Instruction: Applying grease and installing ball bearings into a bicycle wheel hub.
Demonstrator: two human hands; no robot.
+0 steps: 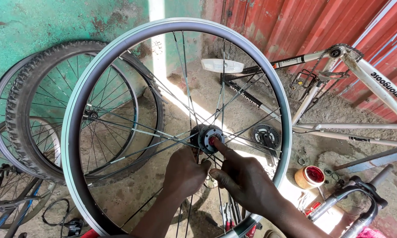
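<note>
The right hand (244,178) is narrow, with most fingers curled in and only the index finger stretched out; its tip presses on the red centre of the hub (209,137). The left hand (185,172) is closed around the near side of the hub, just below it, and the spokes pass between its fingers; what exactly it grips there is hidden by the hand itself. The two hands touch each other under the hub. The hub is a dark metal flange with small bolts, and it sits in the middle of the wheel (77,114), which stands upright in front of the person and has a bare grey rim without a tyre. A white reflector (222,65) is fixed between the spokes near the top of the wheel. Behind the wheel on the left, a second wheel with a knobby tyre (20,105) leans on the green wall (40,22). On the right, a white bicycle frame (361,70) lies upside down beside a red corrugated wall (304,22), with a chainring (265,135) on the ground near it. An open orange tub (309,177) with red contents stands on the dirty floor, well apart from the hands, and a dark fork (361,198) lies near it.
</note>
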